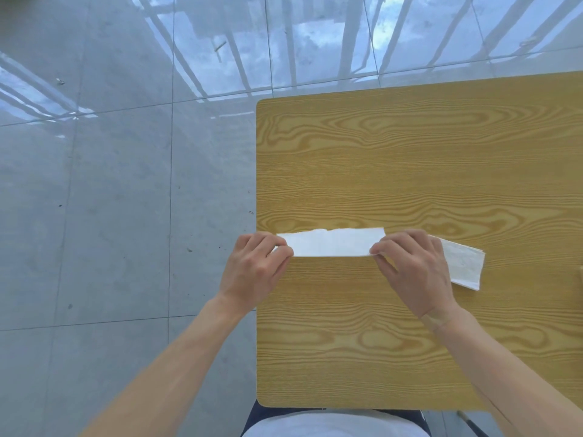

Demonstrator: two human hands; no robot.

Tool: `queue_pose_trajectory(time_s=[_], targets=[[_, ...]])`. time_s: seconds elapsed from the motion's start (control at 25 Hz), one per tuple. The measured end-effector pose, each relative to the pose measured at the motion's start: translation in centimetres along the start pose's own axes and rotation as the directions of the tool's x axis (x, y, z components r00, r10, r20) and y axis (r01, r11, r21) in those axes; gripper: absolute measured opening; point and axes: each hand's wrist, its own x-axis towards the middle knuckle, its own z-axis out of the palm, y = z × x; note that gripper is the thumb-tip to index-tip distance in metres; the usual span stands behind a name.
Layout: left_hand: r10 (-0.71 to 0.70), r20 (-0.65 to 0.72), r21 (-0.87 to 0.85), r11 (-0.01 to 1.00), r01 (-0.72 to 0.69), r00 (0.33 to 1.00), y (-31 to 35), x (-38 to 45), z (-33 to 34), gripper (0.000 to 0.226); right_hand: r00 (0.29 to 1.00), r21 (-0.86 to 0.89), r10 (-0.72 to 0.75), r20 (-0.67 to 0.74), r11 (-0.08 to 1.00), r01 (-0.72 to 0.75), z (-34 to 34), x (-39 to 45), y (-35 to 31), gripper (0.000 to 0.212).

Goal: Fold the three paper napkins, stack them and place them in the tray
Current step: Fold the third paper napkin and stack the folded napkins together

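A white paper napkin [331, 242], folded into a long strip, lies near the left edge of the wooden table [410, 159]. My left hand [255, 266] pinches its left end and my right hand [416, 266] pinches its right end. Behind my right hand lies a stack of folded napkins [463, 264], partly hidden by that hand. At the right edge of the view a small wooden corner [580, 274] shows; I cannot tell whether it is the tray.
The table's left edge runs just under my left hand, with glossy grey floor tiles [110, 200] beyond it. My lap in dark and white clothing [331, 424] shows below the table's front edge.
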Motion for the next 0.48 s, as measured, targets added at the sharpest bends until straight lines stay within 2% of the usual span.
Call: queue_pose_trajectory(time_s=[0.28,0.4,0.48], targets=[[-0.071,0.148,-0.002,0.997,0.072,0.986,0.1,-3.2,1.0,0.008,0.995,-0.011,0.049,0.092,0.999,-0.048,2.3,-3.7,-0.4,0.014],[-0.104,0.181,-0.003,0.994,0.106,0.978,0.0,-3.4,0.8,0.002,0.993,0.003,0.099,0.059,0.995,-0.099,2.5,-3.9,-1.2,0.016],[-0.120,0.176,-0.022,0.992,0.126,0.977,0.8,-3.2,0.9,0.008,0.997,0.037,0.075,0.016,0.996,-0.075,2.8,-3.7,-2.2,0.022]])
